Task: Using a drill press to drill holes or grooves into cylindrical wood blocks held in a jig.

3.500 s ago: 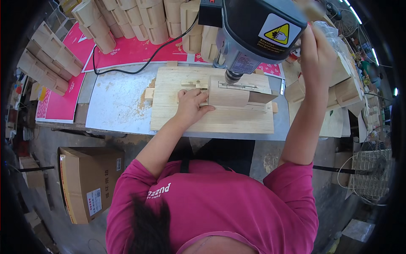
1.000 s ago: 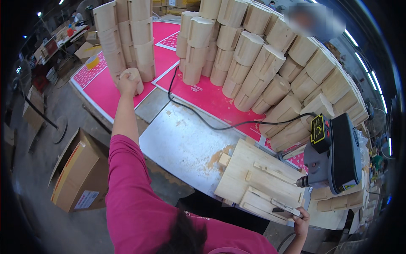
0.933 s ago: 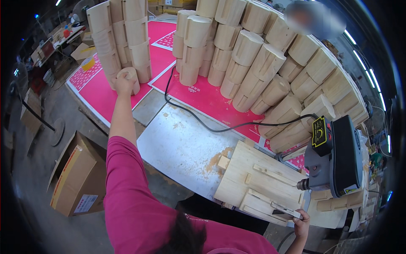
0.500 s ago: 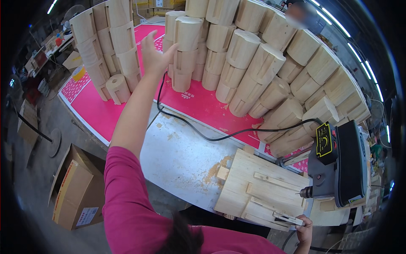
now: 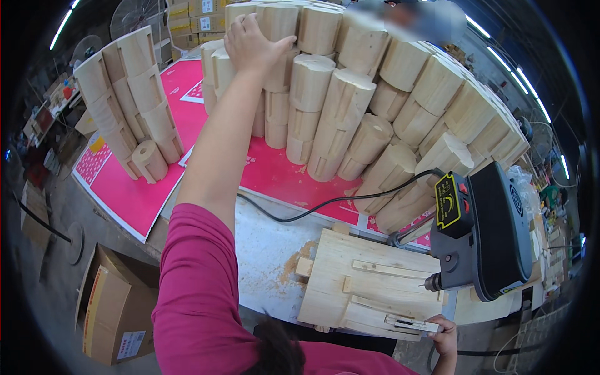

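Note:
My left hand [image 5: 253, 44] reaches far up and rests on the top of a stack of pale, round wooden blocks [image 5: 278, 69], fingers spread over the uppermost block. My right hand [image 5: 445, 334] is low at the right, its fingers curled over the front edge of a light wooden jig board [image 5: 362, 290] on the bench. A grey bench drill [image 5: 484, 231] with a yellow warning label hangs over the right end of that jig.
More stacked wooden blocks [image 5: 134, 103] stand at the left and lean in rows at the right [image 5: 431, 94], all on pink sheets [image 5: 131, 194]. A black cable [image 5: 325, 203] crosses the dusty bench. A cardboard box [image 5: 112, 306] sits on the floor below left.
My left hand has moved right and up, from the left stack and the open air to the top of the middle stack. My right hand stays at the jig's edge.

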